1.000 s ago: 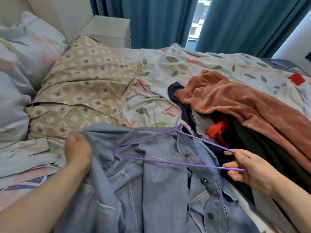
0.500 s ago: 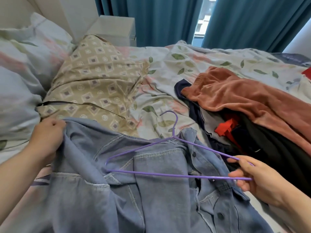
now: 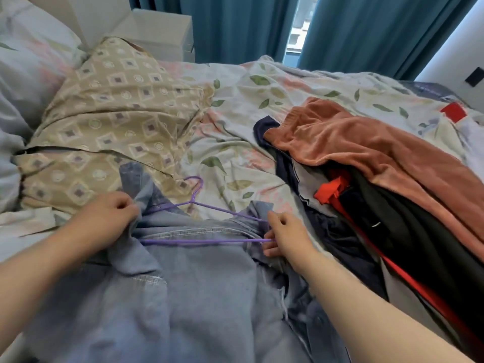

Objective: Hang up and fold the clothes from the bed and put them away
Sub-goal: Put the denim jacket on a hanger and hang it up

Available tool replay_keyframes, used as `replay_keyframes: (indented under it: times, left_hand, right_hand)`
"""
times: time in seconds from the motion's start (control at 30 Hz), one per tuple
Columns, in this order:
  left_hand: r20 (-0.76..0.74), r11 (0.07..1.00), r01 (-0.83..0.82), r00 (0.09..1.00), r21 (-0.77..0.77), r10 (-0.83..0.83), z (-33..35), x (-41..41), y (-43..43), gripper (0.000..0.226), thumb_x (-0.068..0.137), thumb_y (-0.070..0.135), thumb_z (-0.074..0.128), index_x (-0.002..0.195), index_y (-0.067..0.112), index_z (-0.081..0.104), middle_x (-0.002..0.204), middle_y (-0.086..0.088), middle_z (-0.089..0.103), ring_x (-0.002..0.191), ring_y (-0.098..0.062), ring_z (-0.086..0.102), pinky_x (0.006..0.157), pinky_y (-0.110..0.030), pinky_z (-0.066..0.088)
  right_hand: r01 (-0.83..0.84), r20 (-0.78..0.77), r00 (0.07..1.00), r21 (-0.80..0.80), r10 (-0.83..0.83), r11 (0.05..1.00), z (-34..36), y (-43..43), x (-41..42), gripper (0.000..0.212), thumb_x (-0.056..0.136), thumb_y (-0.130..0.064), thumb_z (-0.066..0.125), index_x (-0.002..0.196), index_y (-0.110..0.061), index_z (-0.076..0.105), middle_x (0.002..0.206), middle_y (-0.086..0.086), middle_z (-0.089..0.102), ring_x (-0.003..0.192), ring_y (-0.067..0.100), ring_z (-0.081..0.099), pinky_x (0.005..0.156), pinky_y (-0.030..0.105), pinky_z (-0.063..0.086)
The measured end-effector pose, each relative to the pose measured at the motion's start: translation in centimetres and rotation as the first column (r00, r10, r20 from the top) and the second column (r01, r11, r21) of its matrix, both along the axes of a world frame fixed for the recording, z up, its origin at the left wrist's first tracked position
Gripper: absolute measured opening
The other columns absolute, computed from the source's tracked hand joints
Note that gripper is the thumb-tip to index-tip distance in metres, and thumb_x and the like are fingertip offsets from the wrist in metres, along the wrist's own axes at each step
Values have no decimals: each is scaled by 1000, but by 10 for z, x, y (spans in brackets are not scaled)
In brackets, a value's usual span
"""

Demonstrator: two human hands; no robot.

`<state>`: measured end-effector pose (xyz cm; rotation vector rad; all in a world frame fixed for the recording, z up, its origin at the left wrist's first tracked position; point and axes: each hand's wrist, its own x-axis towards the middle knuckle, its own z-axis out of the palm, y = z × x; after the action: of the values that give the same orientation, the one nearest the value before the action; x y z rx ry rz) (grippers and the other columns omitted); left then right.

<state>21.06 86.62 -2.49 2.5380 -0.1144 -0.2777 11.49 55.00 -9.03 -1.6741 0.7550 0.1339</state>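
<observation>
Threading thin purple wire hanger [image 3: 204,241] into pale blue denim jacket [image 3: 204,297]: left hand [image 3: 104,221] gripped shoulder cloth taut, right hand [image 3: 288,238] pinched hanger's end to steer it.

A beige pillow [image 3: 117,113] with a diamond and circle print lies at the left, a dark slit running across its near part. Left of it, against the edge, sits a pale floral pillow [image 3: 34,61]. A white duvet [image 3: 235,121] with green leaves and pink blotches spreads, rumpled, from the middle to the far right. Beyond the pillows stands a white nightstand [image 3: 162,32], just beside a white panel [image 3: 99,14]. Teal curtains [image 3: 235,24] hang along the far side, parted at a narrow window [image 3: 298,24] that shows a building outside. At far right is a white wall [image 3: 466,48] with a small black plate [image 3: 474,77].
</observation>
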Motion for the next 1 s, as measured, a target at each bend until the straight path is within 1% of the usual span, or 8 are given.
replay_keyframes:
  times: [0.1,0.23,0.33,0.5,0.63,0.7,0.9,1.0]
  left_hand:
    - [166,964,-8,985,266,-38,-14,-10,-19,13,83,17,64,76,10,55,74,-10,58,78,-38,58,62,-39,36]
    - [426,861,338,763,380,-487,-29,-27,-68,26,74,20,65,97,9,61,96,-11,63,88,-37,59,73,-46,49]
    - [73,652,586,714,480,-696,-56,-37,-110,23,87,40,54,101,21,57,107,-2,63,101,-27,59,85,-38,45]
    - [-150,619,652,732,438,-665,-96,-53,-120,21,100,45,43,101,25,52,110,-2,64,102,-27,60,76,-34,44]
    - [-180,510,728,638,459,-748,-104,-76,-115,17,101,39,35,102,27,47,108,-4,66,99,-30,61,69,-36,35]
    - [-258,449,757,607,474,-752,-103,-86,-125,14,100,32,35,104,27,48,111,-7,66,101,-34,62,70,-37,35]
    - [-253,624,772,632,124,-733,-89,-84,-165,18,100,19,46,111,13,58,123,-8,60,113,-27,57,94,-29,43]
    - [-194,430,821,524,377,-830,-75,-89,-111,29,96,18,39,120,24,55,124,2,55,114,-21,53,96,-34,44]
  right_hand:
    - [-76,10,995,-571,100,817,-7,-22,-20,14,97,-10,46,88,-10,56,91,12,62,80,31,54,69,40,41]
    - [-342,-227,939,-698,258,629,-31,-38,-48,24,84,-24,63,105,-14,58,110,6,52,102,25,51,87,37,44]
    - [-434,-351,900,-773,257,464,-44,-47,-44,37,87,-39,67,111,-14,51,114,9,49,106,32,51,81,37,41]
    - [-332,-276,943,-735,186,591,-29,-75,-19,18,94,-27,58,79,-18,56,94,16,68,86,34,60,65,33,33]
    - [-64,-154,988,-480,-12,875,30,-98,13,20,88,-15,66,76,0,66,86,23,67,84,29,61,71,34,43]
    - [84,-130,988,-5,-84,996,63,-90,16,20,86,-11,68,98,5,72,93,24,71,84,32,69,75,40,56]
    - [-221,-213,906,503,367,836,59,8,-16,20,100,-22,53,88,-9,61,68,7,57,52,16,56,42,22,45]
    - [-348,-156,857,528,491,775,49,-16,-20,33,104,-28,44,97,-5,67,78,11,70,55,18,63,45,23,48]
